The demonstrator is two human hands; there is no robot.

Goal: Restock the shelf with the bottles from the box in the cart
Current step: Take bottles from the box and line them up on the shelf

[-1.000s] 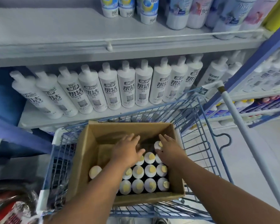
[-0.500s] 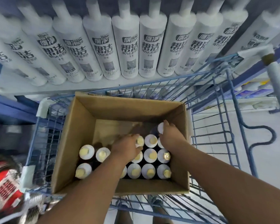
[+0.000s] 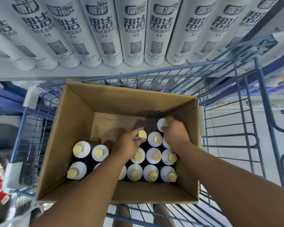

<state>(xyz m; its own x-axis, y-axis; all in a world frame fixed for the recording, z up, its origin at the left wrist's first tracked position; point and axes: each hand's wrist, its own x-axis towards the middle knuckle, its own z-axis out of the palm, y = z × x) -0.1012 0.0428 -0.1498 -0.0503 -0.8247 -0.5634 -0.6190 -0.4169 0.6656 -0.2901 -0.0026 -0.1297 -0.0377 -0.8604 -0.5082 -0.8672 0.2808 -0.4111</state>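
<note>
Down inside the cardboard box (image 3: 75, 128) in the blue wire cart (image 3: 246, 99), both forearms reach forward and downward among upright bottles with pale yellow caps (image 3: 154, 156). The left hand (image 3: 127, 145), knuckles up, curls its fingers (image 3: 136, 132) round the neck of one bottle (image 3: 142, 134), while the right hand (image 3: 175, 134) seems to pinch the capped top of the bottle at the far right corner (image 3: 162, 124), though its fingertips are partly hidden. Beyond the cart, white cleaner bottles (image 3: 133, 30) stand in a row on the shelf (image 3: 56, 74).
</note>
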